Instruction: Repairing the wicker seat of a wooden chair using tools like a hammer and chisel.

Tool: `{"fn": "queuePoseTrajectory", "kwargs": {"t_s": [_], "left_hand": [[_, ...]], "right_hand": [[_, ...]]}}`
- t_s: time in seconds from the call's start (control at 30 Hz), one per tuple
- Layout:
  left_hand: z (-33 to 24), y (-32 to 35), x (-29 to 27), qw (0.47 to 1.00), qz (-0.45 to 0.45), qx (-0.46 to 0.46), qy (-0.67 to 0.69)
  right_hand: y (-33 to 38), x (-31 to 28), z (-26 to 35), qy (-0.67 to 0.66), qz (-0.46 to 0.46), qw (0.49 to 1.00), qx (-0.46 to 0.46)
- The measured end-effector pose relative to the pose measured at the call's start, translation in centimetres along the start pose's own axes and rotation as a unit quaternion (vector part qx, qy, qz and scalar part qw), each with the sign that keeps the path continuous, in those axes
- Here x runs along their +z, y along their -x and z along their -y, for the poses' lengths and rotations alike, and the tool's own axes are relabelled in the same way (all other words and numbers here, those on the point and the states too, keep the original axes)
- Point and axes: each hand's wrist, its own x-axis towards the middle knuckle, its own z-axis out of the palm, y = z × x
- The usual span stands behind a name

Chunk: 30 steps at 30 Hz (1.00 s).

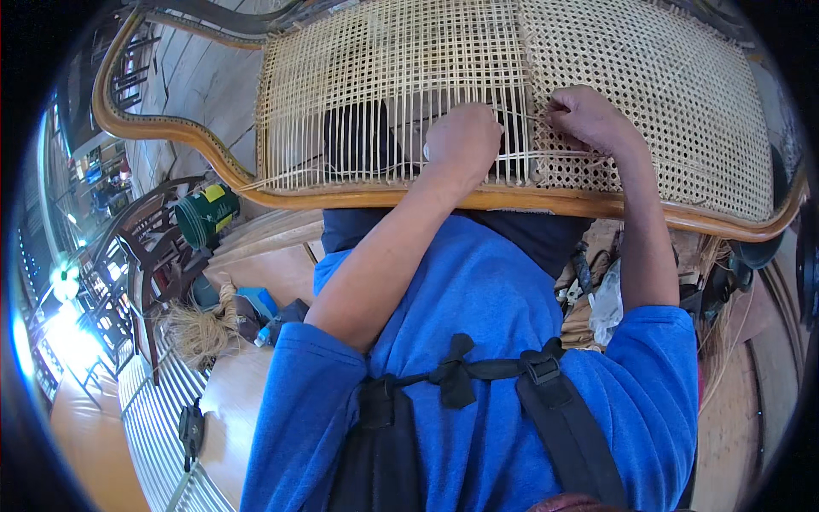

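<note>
From my remote seat I count two bare hands, both over the cane panel (648, 102) that fills the upper middle of the frame. The left hand (465, 141), just above centre, has its fingers curled in toward the palm, knuckles up; I can't tell whether they grip a strand. The right hand (591, 121), a little farther right, has bent fingers drawn together close to the weave; what they pinch, if anything, I can't make out. At least two pale cane strands (533, 154) run crosswise between the hands. I see two kinds of weave in the panel: dense with small holes at upper right, looser at upper left, where the lower part is mostly bare uprights, too many for me to count. One curved wooden frame (554, 200) borders it and sweeps up at upper left. Below are two forearms, one blue shirt (478, 282) and two black straps (572, 422). Farther out, I find one green container (205, 215) with two yellow patches at middle left, one straw-coloured fibre bundle (205, 328) beneath it, one small black object (191, 433) at lower left, and one whitish plastic bag (606, 303) right of centre.
</note>
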Motion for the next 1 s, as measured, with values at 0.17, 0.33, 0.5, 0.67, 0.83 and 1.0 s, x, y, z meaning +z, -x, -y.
{"fn": "queuePoseTrajectory", "kwargs": {"t_s": [0.17,0.33,0.5,0.67,0.83,1.0], "left_hand": [[1.0,-1.1,-0.9,0.982,0.096,-0.038,0.157],[1.7,-1.5,-0.8,0.946,0.116,-0.099,0.285],[0.6,-0.4,0.1,0.967,0.049,-0.107,0.227],[-0.1,1.0,1.5,0.988,-0.112,-0.033,0.103],[1.0,1.4,0.4,0.994,-0.088,0.032,0.05],[0.5,1.1,-0.2,0.998,-0.063,0.017,0.016]], "right_hand": [[0.3,0.0,-0.9,-0.037,-0.004,0.999,-0.002],[0.1,-0.3,-0.8,-0.045,-0.003,0.999,-0.01],[0.2,-0.5,-0.9,-0.091,0.016,0.996,0.002],[0.1,-0.1,-1.4,-0.126,-0.001,0.992,-0.015],[-0.1,0.9,-0.1,0.022,-0.054,0.998,-0.018],[-0.4,0.9,-0.4,0.01,-0.049,0.999,0.003]]}}
